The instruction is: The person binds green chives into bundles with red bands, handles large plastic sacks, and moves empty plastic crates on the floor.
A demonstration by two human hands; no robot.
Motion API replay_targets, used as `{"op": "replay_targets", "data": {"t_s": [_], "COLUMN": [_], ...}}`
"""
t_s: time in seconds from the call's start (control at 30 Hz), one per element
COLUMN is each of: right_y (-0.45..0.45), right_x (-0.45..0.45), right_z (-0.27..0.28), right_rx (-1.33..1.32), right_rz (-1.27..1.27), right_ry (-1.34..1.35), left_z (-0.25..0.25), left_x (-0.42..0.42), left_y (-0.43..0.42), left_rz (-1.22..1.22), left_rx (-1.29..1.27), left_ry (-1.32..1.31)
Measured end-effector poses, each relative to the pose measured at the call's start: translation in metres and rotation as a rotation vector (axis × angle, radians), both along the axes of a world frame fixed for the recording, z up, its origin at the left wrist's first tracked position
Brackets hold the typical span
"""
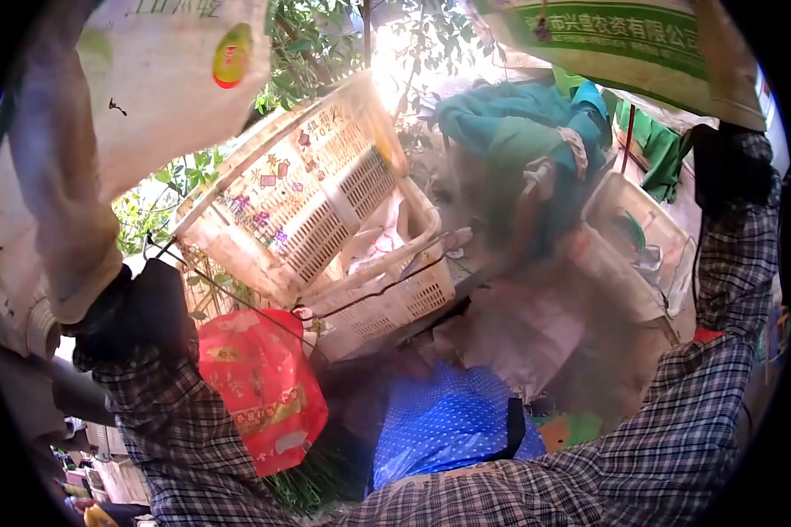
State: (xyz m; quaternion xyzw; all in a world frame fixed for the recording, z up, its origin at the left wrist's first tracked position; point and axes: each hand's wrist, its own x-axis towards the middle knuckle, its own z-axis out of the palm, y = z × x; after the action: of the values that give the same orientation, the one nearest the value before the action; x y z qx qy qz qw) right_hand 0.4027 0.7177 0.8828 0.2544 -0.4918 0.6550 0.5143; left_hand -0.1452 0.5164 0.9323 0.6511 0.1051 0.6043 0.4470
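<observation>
Overlapping cut-off printed sacks, left hand blurred, right hand cropped, fingers' grip impossible to tell

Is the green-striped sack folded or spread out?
Spread, where the sack shows: its green band stretches wide, letters readable. Beyond that, cannot tell.

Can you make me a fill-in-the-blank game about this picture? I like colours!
1. The bag beside the left checked sleeve is mostly ____.
2. The shiny cloth with white dots low in the middle is ____.
3. The cuff at the end of that sleeve is ____.
4. Writing on the upper right sack sits on a ____ band.

Missing words: red; blue; black; green.
</observation>
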Motion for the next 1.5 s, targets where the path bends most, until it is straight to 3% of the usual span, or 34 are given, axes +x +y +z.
{"op": "replay_targets", "data": {"t_s": [0.07, 0.13, 0.17, 0.2, 0.23, 0.27, 0.37, 0.4, 0.43, 0.53, 0.6, 0.63, 0.67, 0.7, 0.77, 0.8, 0.87, 0.93, 0.97, 1.0, 1.03, 1.1, 1.17, 1.23, 1.3, 1.33, 1.37, 1.43, 1.47, 1.5], "right_y": [0.006, 0.012, 0.033, 0.012, 0.024, 0.106, 0.261, 0.262, 0.33, 0.412, 0.425, 0.403, 0.379, 0.333, 0.389, 0.403, 0.411, 0.359, 0.348, 0.337, 0.324, 0.288, 0.277, 0.285, 0.288, 0.302, 0.319, 0.329, 0.345, 0.356], "right_x": [-0.018, -0.089, -0.085, -0.114, -0.131, -0.101, -0.128, -0.151, -0.148, -0.136, -0.142, -0.141, -0.141, -0.139, -0.114, -0.11, -0.092, -0.093, -0.095, -0.098, -0.097, -0.126, -0.147, -0.179, -0.181, -0.181, -0.183, -0.169, -0.164, -0.163], "right_z": [-0.014, -0.039, -0.058, -0.055, -0.061, -0.091, -0.148, -0.143, -0.183, -0.207, -0.186, -0.163, -0.138, -0.129, -0.166, -0.183, -0.221, -0.263, -0.282, -0.302, -0.305, -0.288, -0.317, -0.334, -0.331, -0.334, -0.34, -0.3, -0.308, -0.319], "right_rx": [-0.504, -1.263, -1.115, -0.999, -0.6, -1.288, -1.276, -1.269, -1.352, -1.555, -1.66, -1.409, -0.907, -1.084, -1.445, -1.531, -1.398, -0.793, -0.792, -0.789, -1.134, -1.485, -1.873, -1.861, -1.934, -1.85, -1.618, -1.462, -1.38, -1.235], "right_rz": [1.675, 3.343, 2.935, 3.158, 3.334, 3.154, 1.878, 2.023, 2.095, 1.969, 1.884, 2.427, 3.151, 3.527, 2.621, 2.373, 2.041, 1.791, 1.693, 1.59, 1.582, 1.531, 1.521, 1.132, 1.205, 1.439, 1.869, 2.319, 2.762, 3.222], "right_ry": [0.282, 0.547, 0.589, 0.948, 1.353, 0.775, 1.015, 1.841, 1.382, 1.513, 1.505, 2.106, 2.481, 2.106, 2.279, 2.557, 3.132, 3.772, 3.841, 3.906, 3.723, 3.255, 3.027, 2.781, 2.672, 2.911, 3.106, 3.143, 3.03, 2.848], "left_z": [-0.014, -0.04, -0.057, -0.086, -0.111, -0.137, -0.204, -0.223, -0.242, -0.275, -0.288, -0.293, -0.296, -0.299, -0.304, -0.306, -0.31, -0.312, -0.313, -0.312, -0.308, -0.304, -0.298, -0.29, -0.281, -0.279, -0.279, -0.291, -0.297, -0.298], "left_x": [-0.027, -0.056, -0.062, -0.073, -0.076, -0.075, -0.061, -0.05, -0.039, 0.0, 0.015, 0.026, 0.037, 0.046, 0.064, 0.071, 0.092, 0.111, 0.121, 0.128, 0.135, 0.149, 0.16, 0.169, 0.176, 0.178, 0.177, 0.157, 0.147, 0.144], "left_y": [0.012, 0.056, 0.073, 0.095, 0.111, 0.126, 0.177, 0.193, 0.206, 0.244, 0.244, 0.248, 0.252, 0.258, 0.268, 0.271, 0.276, 0.284, 0.291, 0.299, 0.305, 0.314, 0.319, 0.321, 0.321, 0.32, 0.319, 0.32, 0.321, 0.321], "left_rz": [-0.519, -0.778, -0.841, -0.879, -0.854, -0.788, -0.353, -0.194, -0.049, 0.3, 0.445, 0.512, 0.577, 0.63, 0.716, 0.741, 0.767, 0.777, 0.777, 0.779, 0.775, 0.763, 0.758, 0.772, 0.791, 0.798, 0.776, 0.773, 0.77, 0.704], "left_rx": [-0.24, -0.384, -0.447, -0.476, -0.51, -0.538, -0.635, -0.668, -0.696, -0.795, -0.822, -0.845, -0.869, -0.897, -0.954, -0.983, -1.025, -1.067, -1.087, -1.1, -1.109, -1.115, -1.12, -1.125, -1.134, -1.142, -1.126, -1.149, -1.159, -1.235], "left_ry": [-0.2, -0.259, -0.289, -0.343, -0.394, -0.448, -0.597, -0.604, -0.58, -0.466, -0.377, -0.323, -0.272, -0.222, -0.134, -0.091, -0.017, 0.05, 0.084, 0.11, 0.133, 0.181, 0.223, 0.242, 0.242, 0.236, 0.131, 0.228, 0.277, 0.155]}}
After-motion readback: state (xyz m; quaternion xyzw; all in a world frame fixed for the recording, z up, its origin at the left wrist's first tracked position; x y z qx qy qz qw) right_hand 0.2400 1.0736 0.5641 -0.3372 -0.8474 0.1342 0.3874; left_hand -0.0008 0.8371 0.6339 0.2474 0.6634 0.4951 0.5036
